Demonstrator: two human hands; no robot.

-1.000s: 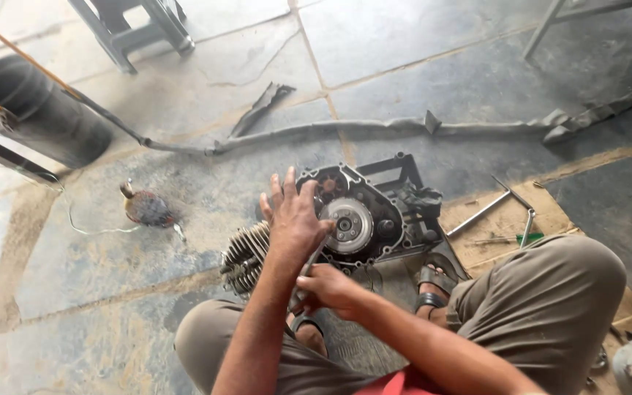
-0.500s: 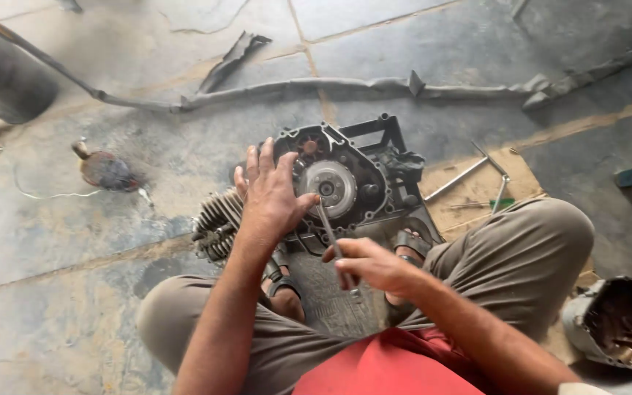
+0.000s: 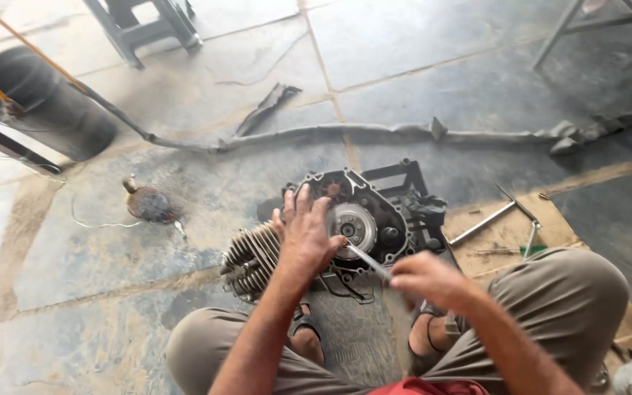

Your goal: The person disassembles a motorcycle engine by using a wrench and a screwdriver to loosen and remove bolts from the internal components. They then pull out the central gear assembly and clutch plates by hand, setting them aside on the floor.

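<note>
A person squats on a stained stone floor (image 3: pixel 418 66) over a small engine (image 3: pixel 345 219) that lies on its side between the knees, its open crankcase facing up and a round metal disc (image 3: pixel 352 223) at its centre. The left hand (image 3: pixel 305 234) lies flat on the near left part of the case, fingers spread and pointing away from the body, and covers that part of the casting. The finned cylinder (image 3: pixel 250 260) juts out to the left, just beside the wrist. The right hand (image 3: pixel 426 281) is closed around the handle of a slim metal tool (image 3: pixel 367 261), fingers curled and pressed together; the handle is hidden in the fist, and the shaft slants up to the left toward the disc. Whether its tip touches the disc cannot be made out.

The engine rests on a dark frame (image 3: pixel 404 175), mostly hidden behind it. To the right a T-shaped wrench (image 3: pixel 495 216) lies on a piece of cardboard (image 3: pixel 502 238), whose near edge is cut off by the right knee. A sandalled foot (image 3: pixel 422 333) shows below the right forearm, partly blurred. A long flattened hose (image 3: pixel 374 132) runs across the floor beyond the engine. At far left stand a black bucket (image 3: pixel 45 110) and, nearer, a small rusty object (image 3: pixel 148 205) too indistinct to name. A metal stool (image 3: pixel 144 25) is cropped by the upper edge.
</note>
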